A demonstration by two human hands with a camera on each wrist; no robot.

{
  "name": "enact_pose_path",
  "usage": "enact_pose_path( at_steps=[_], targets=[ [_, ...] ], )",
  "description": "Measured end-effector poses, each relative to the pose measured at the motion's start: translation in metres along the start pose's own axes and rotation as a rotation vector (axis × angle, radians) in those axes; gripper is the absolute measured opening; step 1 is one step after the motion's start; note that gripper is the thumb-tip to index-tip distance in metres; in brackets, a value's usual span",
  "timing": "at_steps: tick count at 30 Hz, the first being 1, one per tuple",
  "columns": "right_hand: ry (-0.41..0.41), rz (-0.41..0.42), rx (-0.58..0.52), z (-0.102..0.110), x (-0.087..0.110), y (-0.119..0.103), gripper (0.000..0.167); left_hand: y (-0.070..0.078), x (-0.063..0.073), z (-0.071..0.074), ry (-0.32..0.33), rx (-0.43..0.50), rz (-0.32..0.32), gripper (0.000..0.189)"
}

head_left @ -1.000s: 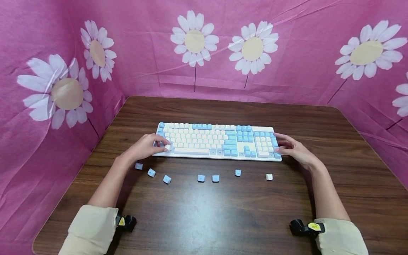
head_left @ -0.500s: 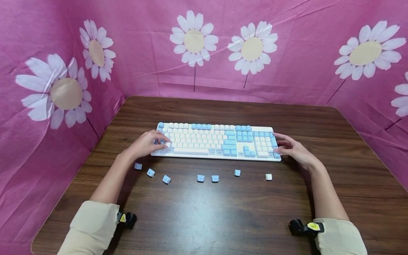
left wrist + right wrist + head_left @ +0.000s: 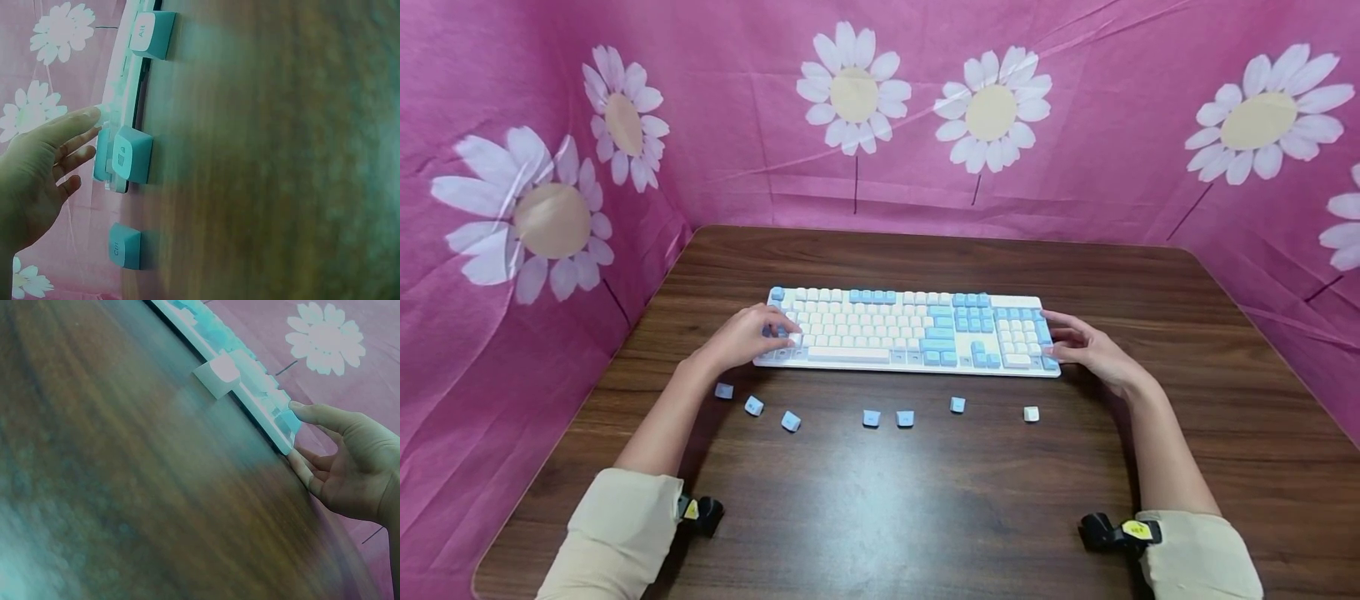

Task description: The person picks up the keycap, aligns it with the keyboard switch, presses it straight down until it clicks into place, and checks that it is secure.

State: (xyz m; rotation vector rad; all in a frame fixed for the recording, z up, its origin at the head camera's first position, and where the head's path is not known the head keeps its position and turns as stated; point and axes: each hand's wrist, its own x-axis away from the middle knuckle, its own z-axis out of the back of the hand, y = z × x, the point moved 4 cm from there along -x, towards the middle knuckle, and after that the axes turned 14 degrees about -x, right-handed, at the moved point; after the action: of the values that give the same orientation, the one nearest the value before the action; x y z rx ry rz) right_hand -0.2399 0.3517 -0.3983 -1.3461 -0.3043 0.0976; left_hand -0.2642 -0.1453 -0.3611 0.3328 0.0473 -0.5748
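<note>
As the keyboard (image 3: 898, 332) is laid long axis left-to-right, its right end is gripped by right hand (image 3: 1097, 357); left end touched by left hand (image 3: 747, 337), pinch untellable.

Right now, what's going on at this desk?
Someone is handling a white-and-blue keyboard on a wood-grain table. The left hand is at its left end; whether it pinches anything is unclear. The right hand touches its right end. In front of the keyboard lie seven loose keycaps: one white, six blue, including a Ctrl keycap and an Alt keycap. None of the seven is fitted.
</note>
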Motion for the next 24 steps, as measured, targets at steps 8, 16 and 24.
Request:
enact_pose_path(
  at_steps=[8, 16, 24],
  targets=[
    [0.007, -0.003, 0.005, 0.0, -0.0008, 0.0004, 0.069, 0.0005, -0.0011, -0.0012, 0.009, 0.001, -0.017, 0.018],
    [0.003, 0.006, 0.001, -0.0003, -0.0009, 0.0002, 0.068, 0.0012, -0.0009, -0.0014, 0.008, -0.009, -0.002, 0.018],
    [0.003, -0.002, 0.001, 0.0001, -0.0004, 0.0005, 0.069, 0.0, -0.0029, -0.0016, 0.028, -0.006, -0.012, 0.018]
  ],
)
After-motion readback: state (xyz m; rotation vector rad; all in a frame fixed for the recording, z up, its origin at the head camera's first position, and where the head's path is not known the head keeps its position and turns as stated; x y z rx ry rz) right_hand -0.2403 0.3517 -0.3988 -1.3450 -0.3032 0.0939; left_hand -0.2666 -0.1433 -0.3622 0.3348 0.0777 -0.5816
